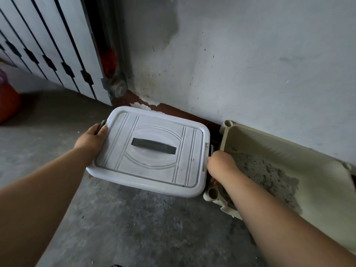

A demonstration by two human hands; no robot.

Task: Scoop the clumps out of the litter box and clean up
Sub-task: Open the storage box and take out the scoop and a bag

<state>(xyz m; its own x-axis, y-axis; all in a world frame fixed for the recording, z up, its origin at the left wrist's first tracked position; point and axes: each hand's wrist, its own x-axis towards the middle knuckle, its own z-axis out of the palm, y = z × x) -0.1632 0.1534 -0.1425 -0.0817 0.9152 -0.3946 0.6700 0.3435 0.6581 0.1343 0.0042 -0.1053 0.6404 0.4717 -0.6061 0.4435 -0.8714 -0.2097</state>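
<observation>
From my remote seat I see both hands clamped on a white container (146,182) at the far edge of the floor (134,224), close to where it meets the wall (250,74). The left hand (92,138) grasps the container's left end, thumb on the rim of the lid (119,157) and fingers curled round a dark clip (102,124) there. The right hand (221,164) grips the right end, knuckles up, fingers curled down over the side at a second clip. The lid sits closed, its dark handle (154,148) lying flat across the middle. I cannot tell whether the container rests on the floor or is lifted just off it.

The litter box (317,180) sits just beside the container on its right, along the same wall edge of the floor. Grey litter (269,174) lies heaped in its left half. My right forearm crosses over its near-left corner. A white radiator (48,45) stands at the far-left corner.
</observation>
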